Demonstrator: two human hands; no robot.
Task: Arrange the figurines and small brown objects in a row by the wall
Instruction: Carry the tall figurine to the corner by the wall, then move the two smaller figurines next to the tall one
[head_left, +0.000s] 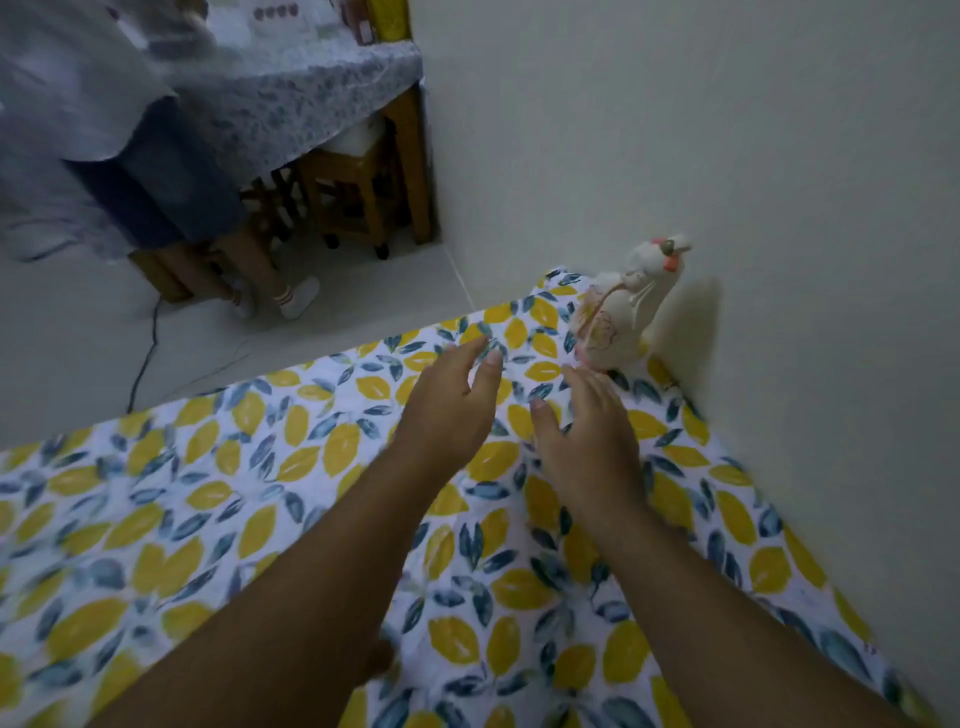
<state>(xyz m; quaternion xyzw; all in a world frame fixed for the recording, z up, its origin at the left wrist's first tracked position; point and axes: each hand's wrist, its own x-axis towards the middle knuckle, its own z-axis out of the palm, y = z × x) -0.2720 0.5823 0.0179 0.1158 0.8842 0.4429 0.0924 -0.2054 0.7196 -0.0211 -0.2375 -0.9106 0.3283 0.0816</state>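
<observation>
Left hand: the left hand reaches forward over the middle of the frame, palm turned down and slightly inward, forearm running in from the lower left edge. Its fingers are loosely spread and a little curled, thumb apart from the forefinger; the grip is wide and holds nothing.

Right hand: the right hand is stretched out just right of the left one, palm down, forearm entering from the lower right corner. Fingers extend toward the figurine, thumb splayed to the left; the grip is wide and empty. The fingertips are just beside the figurine's base; whether they touch it cannot be told.

Figurine: a cream-white cat figurine with a pink bow on its head stands upright at right of centre, in the far corner of the desk, close against the wall.

Desk: the desk is covered by a cloth printed with yellow lemons and blue leaves, filling the lower half of the frame.

Small brown objects: none can be made out here.

Background: in the upper left, blurred, a person's legs stand by another table with a wooden stool under it.
</observation>
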